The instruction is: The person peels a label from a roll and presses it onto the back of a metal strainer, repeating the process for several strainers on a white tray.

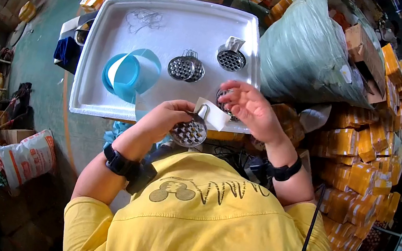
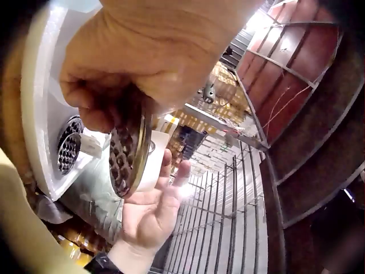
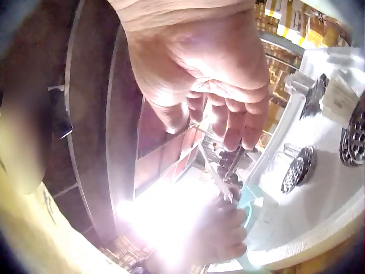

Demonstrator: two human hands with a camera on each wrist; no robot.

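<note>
My left hand (image 1: pixel 163 117) pinches the upper edge of a round, shiny metal disc (image 1: pixel 189 132) full of holes. A white card (image 1: pixel 214 115) sits at the disc's top beside a bent metal loop. From the left wrist view the disc (image 2: pixel 126 157) is nearly edge-on, with the card (image 2: pixel 152 165) on its far side. My right hand (image 1: pixel 255 110) is raised to the right, palm showing and fingers loosely bent, with nothing in it. Behind that hand another perforated disc (image 1: pixel 221 100) lies partly hidden at the tray's near right.
A white foam tray (image 1: pixel 176 15) holds overlapping perforated discs (image 1: pixel 181 68), a carded disc (image 1: pixel 231 60), a blue tape-like roll (image 1: pixel 119 73) with a loose strip, and tangled thin wire (image 1: pixel 144 19). A large greenish plastic sack (image 1: pixel 305 53) and stacked orange-taped parcels (image 1: pixel 346 163) stand on the right.
</note>
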